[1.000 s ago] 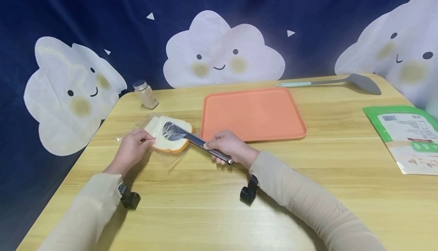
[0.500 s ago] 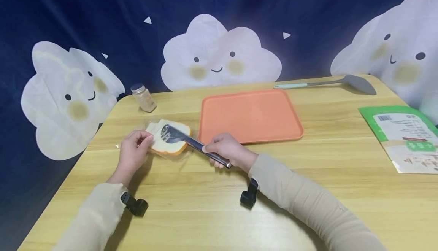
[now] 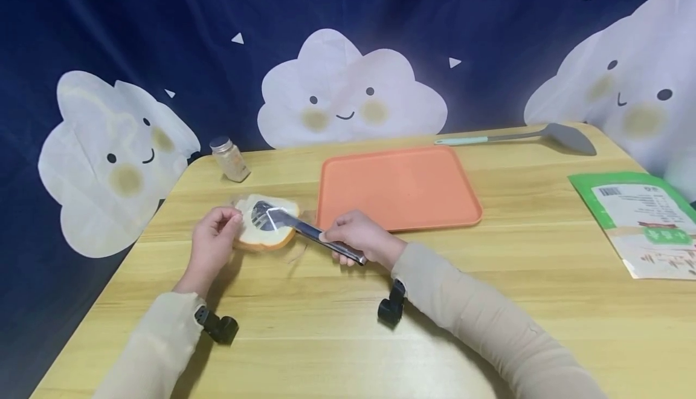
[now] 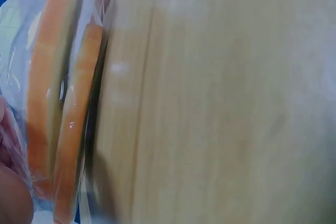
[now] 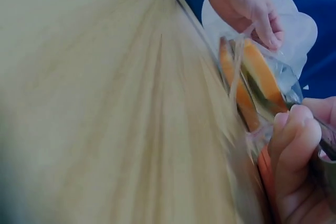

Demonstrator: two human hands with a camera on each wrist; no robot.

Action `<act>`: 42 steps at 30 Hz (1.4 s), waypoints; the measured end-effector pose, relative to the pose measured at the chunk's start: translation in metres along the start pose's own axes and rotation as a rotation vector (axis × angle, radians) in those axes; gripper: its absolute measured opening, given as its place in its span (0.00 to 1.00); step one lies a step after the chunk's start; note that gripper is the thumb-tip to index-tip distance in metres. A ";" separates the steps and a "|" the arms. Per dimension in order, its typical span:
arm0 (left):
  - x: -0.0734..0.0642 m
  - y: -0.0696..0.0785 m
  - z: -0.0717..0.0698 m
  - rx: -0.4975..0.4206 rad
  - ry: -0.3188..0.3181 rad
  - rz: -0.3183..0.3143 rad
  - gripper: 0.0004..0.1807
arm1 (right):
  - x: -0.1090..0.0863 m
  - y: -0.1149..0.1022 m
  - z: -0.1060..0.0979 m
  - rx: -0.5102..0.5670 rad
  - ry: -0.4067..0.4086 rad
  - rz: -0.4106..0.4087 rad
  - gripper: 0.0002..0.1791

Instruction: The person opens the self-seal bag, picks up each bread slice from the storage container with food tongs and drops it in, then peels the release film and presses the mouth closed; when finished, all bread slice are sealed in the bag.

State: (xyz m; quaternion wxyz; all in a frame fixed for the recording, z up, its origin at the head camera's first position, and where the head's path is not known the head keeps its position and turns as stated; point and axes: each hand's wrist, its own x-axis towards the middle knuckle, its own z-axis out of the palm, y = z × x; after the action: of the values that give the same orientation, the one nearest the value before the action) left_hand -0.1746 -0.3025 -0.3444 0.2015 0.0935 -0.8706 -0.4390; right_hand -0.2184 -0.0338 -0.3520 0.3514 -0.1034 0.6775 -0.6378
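At the left of the table, sliced bread (image 3: 285, 205) lies in a clear plastic bag (image 4: 18, 56). Two slices with orange-brown crusts show in the left wrist view, the upper slice (image 4: 44, 87) parted by a gap from the lower slice (image 4: 79, 124). My left hand (image 3: 211, 236) pinches the bag's film at the bread's left edge between thumb and fingers. Dark metal tongs (image 3: 311, 233) are gripped in my right hand (image 3: 356, 236), near the handle end. Their round head lies over the upper slice under shiny film; the other arm of the tongs is hidden.
Right behind the bread stands an orange tray (image 3: 399, 187). A small seasoning jar (image 3: 231, 160) is at the back left. A spatula (image 3: 513, 137) lies along the back edge, and a green-and-white food packet (image 3: 638, 223) at the right.
The tongs' head has shifted slightly left over the bread. My left hand has lifted a little, still pinching the film. The head view has tilted up slightly.
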 end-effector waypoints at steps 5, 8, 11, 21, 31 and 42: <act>-0.002 0.002 -0.002 0.034 -0.018 -0.023 0.10 | 0.002 -0.001 0.001 -0.002 -0.006 -0.005 0.08; -0.004 0.002 -0.002 0.038 -0.051 0.053 0.09 | 0.003 -0.001 0.003 0.001 -0.004 -0.008 0.08; -0.004 0.000 -0.002 0.041 -0.058 0.058 0.09 | 0.004 -0.001 0.005 0.004 -0.015 -0.006 0.08; -0.010 0.003 0.006 -0.041 0.008 -0.038 0.07 | 0.006 0.003 0.010 0.046 -0.010 0.009 0.09; -0.011 0.006 0.006 -0.155 0.036 -0.088 0.09 | 0.009 -0.001 0.019 0.082 -0.015 0.006 0.08; -0.010 0.014 0.002 -0.035 0.071 -0.091 0.09 | 0.011 -0.002 0.028 0.089 0.014 -0.001 0.08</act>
State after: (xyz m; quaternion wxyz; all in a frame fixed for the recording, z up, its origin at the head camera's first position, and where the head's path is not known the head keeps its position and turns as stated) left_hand -0.1669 -0.2893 -0.3372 0.2136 0.1450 -0.8498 -0.4595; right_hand -0.2100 -0.0628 -0.3518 0.3505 -0.0836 0.6510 -0.6681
